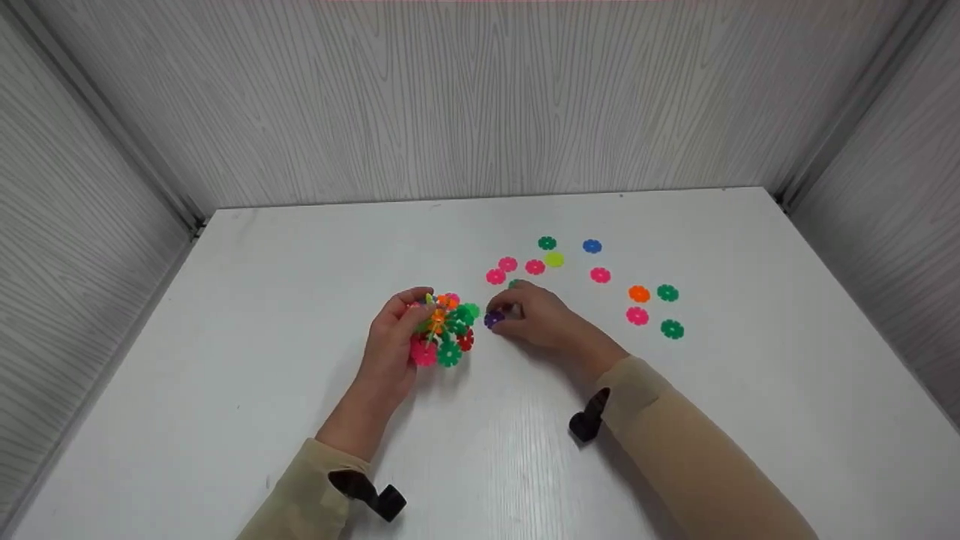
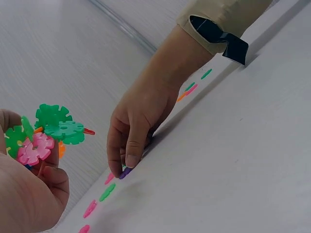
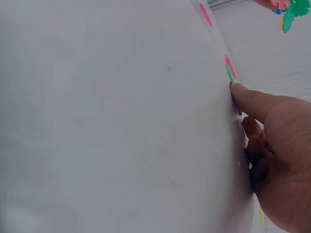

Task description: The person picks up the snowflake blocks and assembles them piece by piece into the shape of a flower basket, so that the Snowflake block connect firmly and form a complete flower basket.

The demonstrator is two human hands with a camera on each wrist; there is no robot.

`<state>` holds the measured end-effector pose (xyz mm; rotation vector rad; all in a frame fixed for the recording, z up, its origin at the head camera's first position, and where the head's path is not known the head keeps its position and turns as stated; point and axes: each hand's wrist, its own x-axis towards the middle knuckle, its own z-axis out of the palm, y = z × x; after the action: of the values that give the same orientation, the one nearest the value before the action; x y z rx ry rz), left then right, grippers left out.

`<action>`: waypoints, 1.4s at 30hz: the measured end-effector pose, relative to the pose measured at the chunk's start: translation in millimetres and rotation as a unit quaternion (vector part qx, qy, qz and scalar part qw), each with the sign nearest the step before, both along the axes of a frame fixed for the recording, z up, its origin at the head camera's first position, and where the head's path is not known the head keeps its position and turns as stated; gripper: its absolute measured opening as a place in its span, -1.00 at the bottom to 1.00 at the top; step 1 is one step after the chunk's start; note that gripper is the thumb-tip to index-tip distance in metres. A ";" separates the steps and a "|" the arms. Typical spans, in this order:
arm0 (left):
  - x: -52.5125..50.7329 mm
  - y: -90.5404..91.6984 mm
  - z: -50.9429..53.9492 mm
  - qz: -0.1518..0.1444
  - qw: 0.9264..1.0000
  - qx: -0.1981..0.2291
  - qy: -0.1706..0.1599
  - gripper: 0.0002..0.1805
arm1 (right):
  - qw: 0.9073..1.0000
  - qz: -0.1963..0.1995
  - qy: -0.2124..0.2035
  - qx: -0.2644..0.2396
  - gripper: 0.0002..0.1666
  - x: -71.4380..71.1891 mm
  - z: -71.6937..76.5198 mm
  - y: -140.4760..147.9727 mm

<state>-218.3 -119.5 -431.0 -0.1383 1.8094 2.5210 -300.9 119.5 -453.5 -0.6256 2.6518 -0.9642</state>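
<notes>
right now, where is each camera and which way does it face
Head: on the head, facing forward and down at the table; left hand, right hand, sleeves show.
Left wrist: worn there, facing past the cluster to the purple disc; both hands, right sleeve show.
Right wrist: worn there, facing table and purple disc; right hand, bit of left hand show.
Head and left wrist share the cluster and purple disc.

tan long sleeves (image 1: 697, 442); small blocky black wrist cameras (image 1: 390, 503)

White table (image 1: 247, 315), grain-streaked panels (image 1: 480, 97), probably wood
</notes>
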 end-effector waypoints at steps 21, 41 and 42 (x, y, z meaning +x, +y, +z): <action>22.1 33.3 -14.7 -0.136 0.980 -0.145 -0.028 -0.32 | 0.945 -0.026 0.022 -0.326 -0.75 59.4 20.9 35.8; 23.2 32.7 -18.5 -0.116 0.970 -0.212 0.009 -0.32 | 0.956 0.059 0.097 -0.271 -0.76 73.1 25.7 18.6; 23.0 32.3 -18.2 -0.117 0.969 -0.216 0.009 -0.32 | 0.956 0.058 0.093 -0.272 -0.76 72.9 25.2 18.6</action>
<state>-195.3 -87.2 -449.3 0.0854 2.2057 1.9524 -228.0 138.1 -428.2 -1.0163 2.4550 -1.6911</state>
